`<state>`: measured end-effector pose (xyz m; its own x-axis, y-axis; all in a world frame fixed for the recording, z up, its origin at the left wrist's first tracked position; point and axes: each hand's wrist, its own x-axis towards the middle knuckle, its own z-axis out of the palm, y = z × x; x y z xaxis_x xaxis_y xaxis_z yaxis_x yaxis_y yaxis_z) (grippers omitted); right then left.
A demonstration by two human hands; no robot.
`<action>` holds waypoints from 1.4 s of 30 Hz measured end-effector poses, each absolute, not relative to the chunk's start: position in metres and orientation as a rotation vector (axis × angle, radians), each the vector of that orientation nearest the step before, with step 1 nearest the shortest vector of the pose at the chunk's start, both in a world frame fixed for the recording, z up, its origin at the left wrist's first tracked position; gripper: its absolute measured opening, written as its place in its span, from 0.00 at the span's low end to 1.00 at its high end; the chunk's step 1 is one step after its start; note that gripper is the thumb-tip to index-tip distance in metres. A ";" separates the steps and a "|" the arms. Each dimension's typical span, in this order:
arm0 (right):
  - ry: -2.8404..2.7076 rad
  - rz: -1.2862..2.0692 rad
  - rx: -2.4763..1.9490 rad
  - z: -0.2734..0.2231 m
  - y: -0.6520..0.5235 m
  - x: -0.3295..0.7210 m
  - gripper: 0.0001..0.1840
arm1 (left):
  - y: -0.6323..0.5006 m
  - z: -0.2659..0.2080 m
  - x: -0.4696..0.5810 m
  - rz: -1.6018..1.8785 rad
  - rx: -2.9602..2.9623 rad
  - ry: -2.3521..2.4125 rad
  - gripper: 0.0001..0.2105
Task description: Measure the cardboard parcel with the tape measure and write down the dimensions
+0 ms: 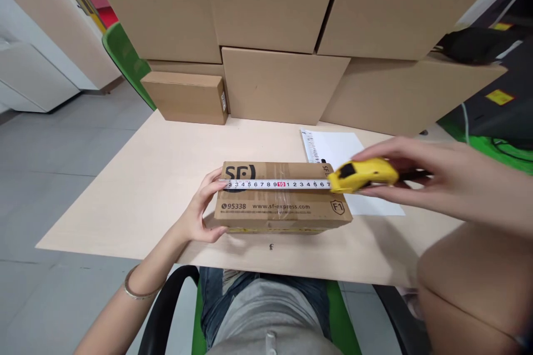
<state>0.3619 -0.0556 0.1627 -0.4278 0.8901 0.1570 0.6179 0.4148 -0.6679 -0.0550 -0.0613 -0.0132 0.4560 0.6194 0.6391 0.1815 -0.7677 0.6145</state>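
A small cardboard box (pixel 239 212) with black print and clear packing tape lies near the table's front edge. My left hand (pixel 200 213) grips its left end, thumb low at the front. The fingers on top press the end of a white tape measure blade (pixel 266 184), which stretches straight across the box's top. At the right end, my right hand (pixel 428 175) is closed around the back of the yellow tape measure case (pixel 364 173). A dark strip shows between those fingers; I cannot tell whether it belongs to the tape measure.
Large cardboard boxes (pixel 278 86) are stacked along the back of the table (pixel 125 194). A smaller brown box (pixel 187 101) stands at the back left. White paper (pixel 377 205) lies partly behind the measured box. A green chair (pixel 120 50) is beyond the left side.
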 end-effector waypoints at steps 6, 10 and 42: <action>-2.702 0.513 -0.937 0.167 -0.037 0.253 0.17 | -0.063 -0.027 -0.059 1.261 2.234 0.725 0.50; -2.768 0.405 -0.692 0.159 -0.033 0.205 0.17 | -0.066 -0.036 -0.059 1.276 2.039 0.738 0.59; -2.217 0.449 -2.238 0.047 -0.024 0.345 0.25 | -0.024 -0.003 -0.020 0.999 0.999 0.892 0.28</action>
<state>0.3450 -0.0241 0.0466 -0.0102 0.9739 -0.2269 0.9854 -0.0288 -0.1677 -0.0196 -0.0236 -0.0027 0.2928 0.9461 -0.1380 -0.2440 0.2135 0.9460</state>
